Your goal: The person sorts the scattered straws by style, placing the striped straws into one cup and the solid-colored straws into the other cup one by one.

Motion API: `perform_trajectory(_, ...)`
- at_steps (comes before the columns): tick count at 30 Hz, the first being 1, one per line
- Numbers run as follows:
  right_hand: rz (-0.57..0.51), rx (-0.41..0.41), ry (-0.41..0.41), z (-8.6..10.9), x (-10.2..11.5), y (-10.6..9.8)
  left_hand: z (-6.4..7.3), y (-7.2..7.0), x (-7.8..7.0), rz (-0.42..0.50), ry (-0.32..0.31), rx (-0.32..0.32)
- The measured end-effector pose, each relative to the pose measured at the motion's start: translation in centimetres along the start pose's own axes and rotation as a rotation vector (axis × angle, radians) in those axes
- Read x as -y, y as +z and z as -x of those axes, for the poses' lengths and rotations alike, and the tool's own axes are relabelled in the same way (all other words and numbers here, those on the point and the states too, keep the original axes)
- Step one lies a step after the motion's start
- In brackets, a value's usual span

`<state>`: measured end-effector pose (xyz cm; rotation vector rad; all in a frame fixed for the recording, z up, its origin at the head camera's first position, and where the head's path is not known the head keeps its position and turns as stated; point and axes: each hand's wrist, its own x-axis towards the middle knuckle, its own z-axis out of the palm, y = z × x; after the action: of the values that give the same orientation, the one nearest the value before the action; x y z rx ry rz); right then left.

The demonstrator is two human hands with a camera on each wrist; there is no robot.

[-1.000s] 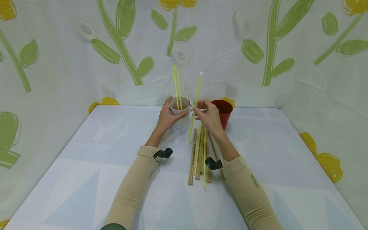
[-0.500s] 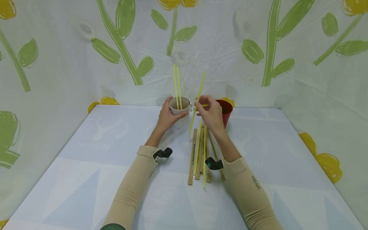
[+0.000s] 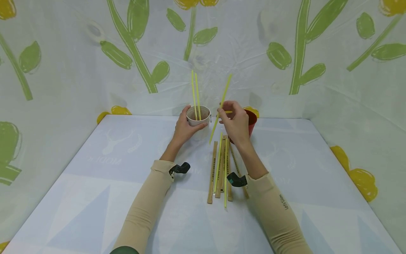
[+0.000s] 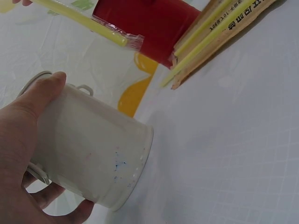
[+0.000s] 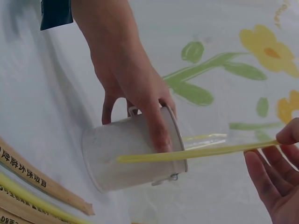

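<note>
My left hand (image 3: 185, 127) grips a small white metal bucket (image 3: 202, 123), thumb on the near side of its rim. Two yellow straws (image 3: 197, 93) lean upright in that bucket. Just to the right of it, my right hand (image 3: 235, 121) pinches another yellow straw (image 3: 225, 92) between thumb and fingers, tilted with its top to the right. In the left wrist view, clear plastic film shows at the lower end of the held straw (image 4: 88, 22). The right wrist view has this straw (image 5: 201, 152) crossing in front of the white bucket (image 5: 126, 149).
Behind my right hand stands a red bucket (image 3: 252, 121), partly hidden. Several straws in brown paper sleeves (image 3: 212, 176) and yellow straws (image 3: 226, 176) lie in a pile on the table (image 3: 133, 197), close below that hand. A flower-printed sheet (image 3: 234, 42) hangs behind the table.
My right hand has moved up and slightly right with the straw, whose top now leans further right. More of the red bucket is covered. The left hand and white bucket stay put.
</note>
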<state>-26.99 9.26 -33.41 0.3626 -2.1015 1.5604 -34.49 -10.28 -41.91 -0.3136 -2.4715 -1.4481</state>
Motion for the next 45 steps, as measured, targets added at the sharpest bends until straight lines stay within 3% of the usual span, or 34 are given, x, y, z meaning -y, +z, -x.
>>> perform_trajectory(10, -0.035, -0.023, -0.045, -0.8, 0.2, 0.0, 0.0, 0.1, 0.1, 0.002, -0.005, 0.001)
perform_trajectory(18, 0.032, -0.007, -0.084, -1.8, 5.3, -0.4, -0.2, 0.1, 0.0, 0.009, 0.005, 0.005)
perform_trajectory(28, 0.065, -0.006, -0.158, -6.0, 4.8, 0.0, -0.1, 0.0, -0.1, 0.013, -0.006, 0.009)
perform_trajectory(45, 0.165, 0.014, -0.198, -8.0, 7.1, 1.4, -0.2, 0.0, 0.3, -0.003, 0.029, -0.002)
